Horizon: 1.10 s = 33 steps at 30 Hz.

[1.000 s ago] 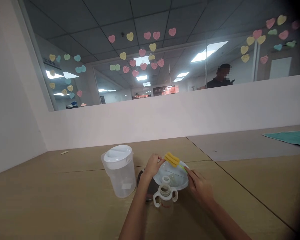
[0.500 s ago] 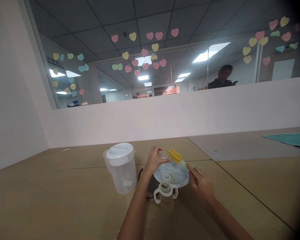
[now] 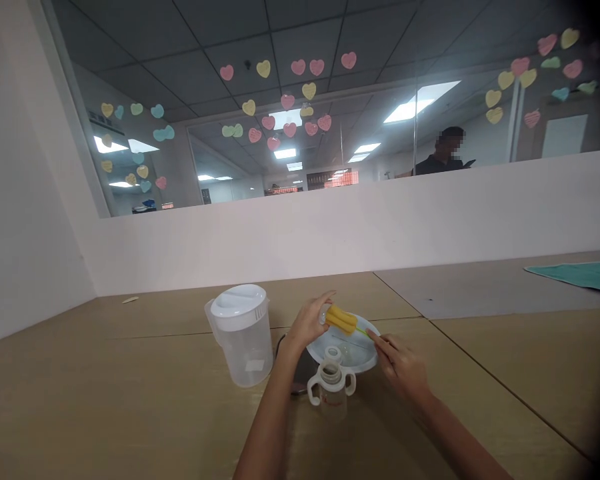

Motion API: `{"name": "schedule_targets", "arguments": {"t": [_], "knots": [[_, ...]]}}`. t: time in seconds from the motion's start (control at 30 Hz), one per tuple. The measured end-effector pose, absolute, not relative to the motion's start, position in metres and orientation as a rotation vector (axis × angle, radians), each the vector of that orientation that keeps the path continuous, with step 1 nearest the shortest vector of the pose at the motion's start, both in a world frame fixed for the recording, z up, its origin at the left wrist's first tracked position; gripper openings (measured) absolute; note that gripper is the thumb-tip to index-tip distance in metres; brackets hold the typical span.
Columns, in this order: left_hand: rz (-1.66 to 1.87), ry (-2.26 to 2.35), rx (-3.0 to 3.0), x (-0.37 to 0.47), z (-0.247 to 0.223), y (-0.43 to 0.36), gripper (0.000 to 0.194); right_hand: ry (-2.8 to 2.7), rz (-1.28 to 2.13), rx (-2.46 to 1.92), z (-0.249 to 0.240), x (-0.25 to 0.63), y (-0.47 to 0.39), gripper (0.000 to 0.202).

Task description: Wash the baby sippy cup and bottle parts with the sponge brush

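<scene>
My right hand (image 3: 403,365) grips the thin green handle of a yellow sponge bottle brush (image 3: 342,320). The sponge head points left, its tip at the mouth of a small clear cap (image 3: 323,313). My left hand (image 3: 307,323) is closed around that cap, above a white bowl (image 3: 367,360). Nearer to me stands a clear baby bottle (image 3: 333,402), upright and uncapped, with two white side handles. A white bottle collar (image 3: 333,355) shows just behind it, at the bowl's near edge. Something pale and clear lies inside the bowl.
Left of my hands stands a translucent pitcher (image 3: 245,347) with a white lid. A dark flat object (image 3: 304,373) is partly hidden by my left forearm. A teal cloth (image 3: 583,275) lies at the far right. Beyond the window is a person (image 3: 443,157).
The brush has moved left and down, so its sponge tip now meets the clear cap. My left hand has turned the cap toward the brush. Bottle, bowl and pitcher have stayed put.
</scene>
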<state>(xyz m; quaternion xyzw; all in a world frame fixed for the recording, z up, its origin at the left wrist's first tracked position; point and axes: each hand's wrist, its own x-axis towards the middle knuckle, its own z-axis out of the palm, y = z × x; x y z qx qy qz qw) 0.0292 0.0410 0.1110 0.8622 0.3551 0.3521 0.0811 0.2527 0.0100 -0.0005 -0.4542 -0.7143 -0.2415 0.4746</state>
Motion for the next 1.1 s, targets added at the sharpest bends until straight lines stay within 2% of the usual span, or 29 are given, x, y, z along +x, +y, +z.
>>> {"name": "schedule_targets", "arguments": {"t": [0.2, 0.37, 0.5, 0.63, 0.8, 0.97, 1.1], "knots": [[0.962, 1.022, 2.667, 0.040, 0.119, 0.028, 0.073, -1.784, -0.659, -1.112, 0.000, 0.260, 0.014, 0.043], [0.816, 0.985, 2.507, 0.049, 0.121, 0.021, 0.082, -1.763, -0.668, -0.960, 0.003, 0.270, 0.014, 0.044], [0.852, 1.031, 2.248, 0.044, 0.117, 0.024, 0.059, -1.651, -0.684, -0.880, 0.007, 0.273, 0.009, 0.043], [0.901, 1.298, 2.168, 0.031, 0.112, 0.034, 0.050, -1.622, -0.714, -0.876, 0.008, 0.272, 0.008, 0.042], [0.649, 1.878, 2.283, 0.013, 0.107, 0.041, 0.047, -1.598, -0.655, -0.935, 0.003, 0.273, 0.015, 0.034], [0.513, 2.080, 2.215, -0.005, 0.100, 0.049, 0.051, -1.565, -0.558, -0.979, 0.001, 0.274, 0.019, 0.030], [0.398, 2.131, 2.217, -0.015, 0.092, 0.058, 0.047, -1.588, -0.559, -0.962, 0.002, 0.272, 0.020, 0.030]]}}
